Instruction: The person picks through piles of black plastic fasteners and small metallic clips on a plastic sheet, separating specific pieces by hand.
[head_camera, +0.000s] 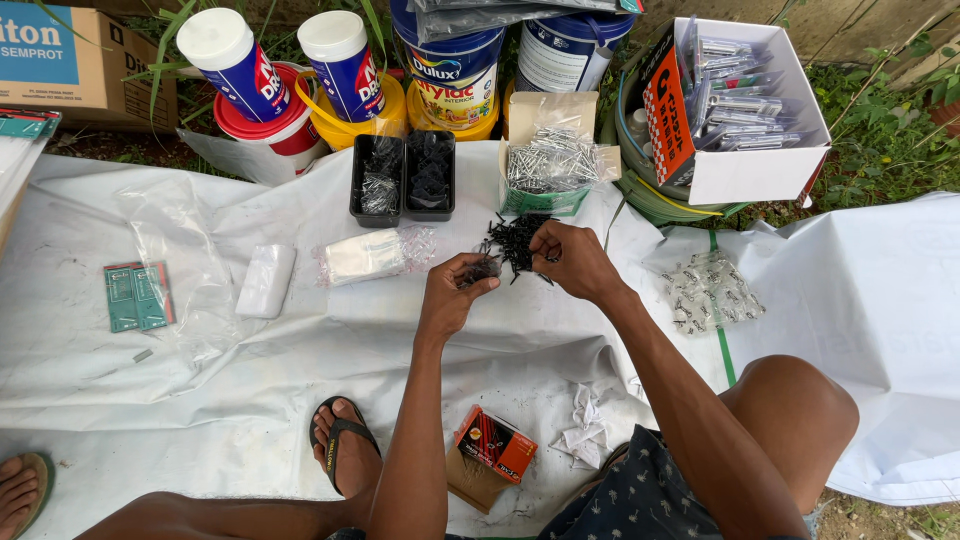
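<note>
My left hand (455, 295) is pinched narrow on a small bunch of black nails (483, 268). My right hand (572, 258) has its fingertips closed into the pile of black nails (517, 238) near the far edge of the white sheet (300, 360). The pile lies just beyond both hands, nearer the right, nails pointing every way. Behind it is an open carton of silver nails (552, 160), then two black trays (403, 175). An orange box (497, 443) sits by my knee.

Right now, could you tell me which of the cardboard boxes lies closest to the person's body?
The small orange box, open on the white sheet between the person's legs. The white box of packets and the open box of silver nails sit beyond the hands.
</note>
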